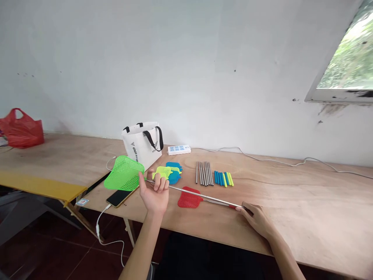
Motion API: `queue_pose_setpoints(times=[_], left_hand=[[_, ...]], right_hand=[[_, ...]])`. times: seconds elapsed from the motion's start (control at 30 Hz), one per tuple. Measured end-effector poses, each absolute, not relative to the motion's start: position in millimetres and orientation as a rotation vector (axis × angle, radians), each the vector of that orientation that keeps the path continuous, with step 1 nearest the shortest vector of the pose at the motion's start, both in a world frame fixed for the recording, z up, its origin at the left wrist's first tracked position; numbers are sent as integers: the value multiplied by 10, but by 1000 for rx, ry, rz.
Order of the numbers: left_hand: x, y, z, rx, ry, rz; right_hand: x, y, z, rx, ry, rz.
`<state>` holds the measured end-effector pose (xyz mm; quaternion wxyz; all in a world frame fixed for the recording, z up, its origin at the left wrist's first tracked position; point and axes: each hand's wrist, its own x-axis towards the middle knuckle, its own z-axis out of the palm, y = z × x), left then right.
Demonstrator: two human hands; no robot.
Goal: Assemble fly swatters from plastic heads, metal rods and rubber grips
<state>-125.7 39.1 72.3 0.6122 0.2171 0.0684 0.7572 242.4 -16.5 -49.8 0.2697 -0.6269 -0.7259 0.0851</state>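
The right hand (258,219) covered one end of the metal rod (201,194), so its grip there could not be seen. The green swatter head (124,173) hid one corner of the phone (119,197). The window (346,62) ran off the right edge, and the print on the white bag (141,146) was too small to read.

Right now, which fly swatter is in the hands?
The green fly swatter, its rod held by the left hand and right hand; the red fly swatter lies on the table, the yellow head and blue head behind it.
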Motion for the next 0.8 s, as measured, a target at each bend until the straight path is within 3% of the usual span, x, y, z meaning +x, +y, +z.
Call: queue_pose_setpoints(times=[0.33,0.8], left_hand=[[-1213,322,787,599,191,1953],[-1259,368,754,545,197,1973]], right_hand=[[2398,-150,-520,-1727,-1933,251],[2210,-186,-402,-1633,-1938,385]])
